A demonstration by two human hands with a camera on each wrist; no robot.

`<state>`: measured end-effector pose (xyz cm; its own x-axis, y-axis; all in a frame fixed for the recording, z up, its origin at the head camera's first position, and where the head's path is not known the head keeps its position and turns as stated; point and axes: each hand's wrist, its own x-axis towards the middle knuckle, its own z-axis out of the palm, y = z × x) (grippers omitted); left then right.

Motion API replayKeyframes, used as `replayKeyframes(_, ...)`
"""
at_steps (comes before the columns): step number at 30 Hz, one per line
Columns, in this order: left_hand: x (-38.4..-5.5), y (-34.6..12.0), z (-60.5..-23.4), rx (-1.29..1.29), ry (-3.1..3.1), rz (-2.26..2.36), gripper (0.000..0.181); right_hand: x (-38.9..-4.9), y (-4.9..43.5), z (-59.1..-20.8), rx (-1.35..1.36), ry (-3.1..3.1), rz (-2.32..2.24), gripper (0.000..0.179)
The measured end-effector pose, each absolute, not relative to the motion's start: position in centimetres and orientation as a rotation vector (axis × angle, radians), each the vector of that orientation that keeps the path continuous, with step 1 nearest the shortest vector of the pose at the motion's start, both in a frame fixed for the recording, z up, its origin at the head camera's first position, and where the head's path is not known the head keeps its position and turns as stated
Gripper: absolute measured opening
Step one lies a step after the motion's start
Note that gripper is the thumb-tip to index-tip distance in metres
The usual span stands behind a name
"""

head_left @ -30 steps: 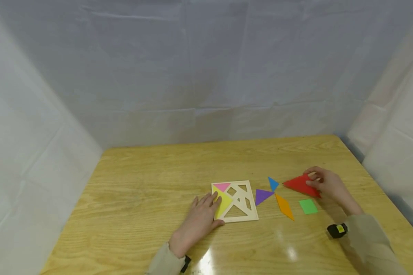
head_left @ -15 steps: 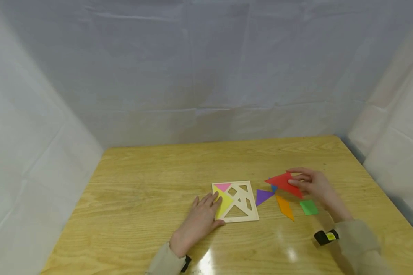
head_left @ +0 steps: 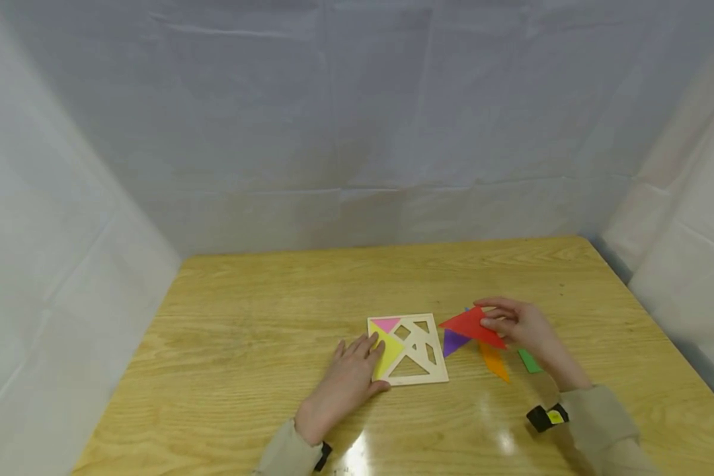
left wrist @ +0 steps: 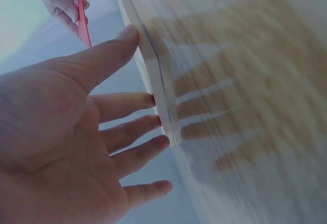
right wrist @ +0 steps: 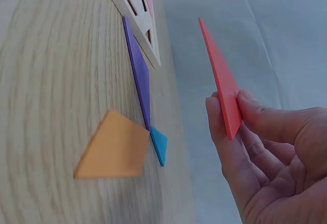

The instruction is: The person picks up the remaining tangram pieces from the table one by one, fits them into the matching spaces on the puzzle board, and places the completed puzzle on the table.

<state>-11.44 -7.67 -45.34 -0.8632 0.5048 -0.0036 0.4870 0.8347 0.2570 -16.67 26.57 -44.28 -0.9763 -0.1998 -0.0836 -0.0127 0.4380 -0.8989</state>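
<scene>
My left hand (head_left: 345, 380) rests its fairly straight fingers on the left side of a wooden tangram board (head_left: 416, 379). A yellow triangle (head_left: 393, 345) and a pink triangle (head_left: 387, 324) sit in that board; its other cut-outs show bare. Between thumb and fingers, my right hand (head_left: 520, 325) pinches a red triangle (head_left: 471, 326), raised above the table as the right wrist view shows. Beneath it lie a purple triangle (head_left: 454, 342), a blue triangle (right wrist: 159, 145) and an orange parallelogram (head_left: 493, 361), each partly covered in the head view.
A green square (head_left: 529, 361) lies under the right wrist, partly hidden. The wooden table (head_left: 262, 311) is bounded by pale sheets (head_left: 333, 165) at the back and both sides. Each wrist wears a dark strapped device, such as the right wrist band (head_left: 547, 418).
The right hand has lifted the red triangle and carried it left, closer to the board, over the purple, blue and orange pieces. The left hand stays on the board.
</scene>
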Motion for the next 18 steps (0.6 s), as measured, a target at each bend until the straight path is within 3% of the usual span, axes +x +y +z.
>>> replayKeyframes(18,-11.6,-7.6,-45.4,0.782,2.933,0.4,0.069,-16.5,21.1,-45.5,-0.468,2.47,-1.426,0.038)
